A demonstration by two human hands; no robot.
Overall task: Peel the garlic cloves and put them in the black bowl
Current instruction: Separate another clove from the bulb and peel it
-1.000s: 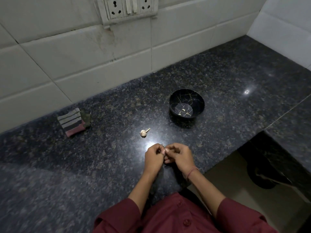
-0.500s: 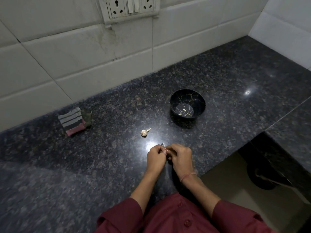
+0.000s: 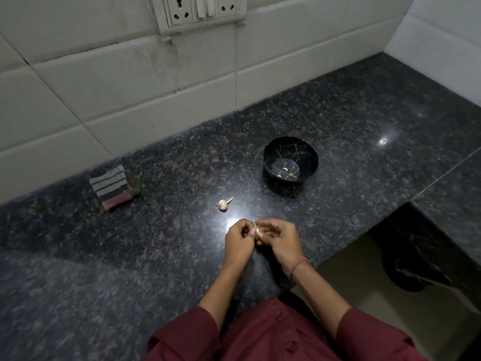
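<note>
My left hand [image 3: 238, 239] and my right hand [image 3: 279, 239] meet over the dark granite counter [image 3: 156, 256], fingertips pinched together on a small garlic clove [image 3: 257, 231] that is mostly hidden by my fingers. A little beyond my hands lies the rest of the garlic bulb [image 3: 223, 204] with its stem pointing right. Farther back and to the right stands the black bowl [image 3: 290, 162] with gold crack lines; a pale peeled clove [image 3: 285, 169] lies on its bottom.
A folded striped cloth [image 3: 112, 186] lies at the back left near the tiled wall [image 3: 130, 87]. A socket panel [image 3: 200, 9] hangs above. The counter's front edge drops off at the right, where a dark round object [image 3: 408, 269] sits on the floor.
Both hands stay together on the clove; my fingers have shifted slightly as they work at its skin. The bowl and the bulb have not moved.
</note>
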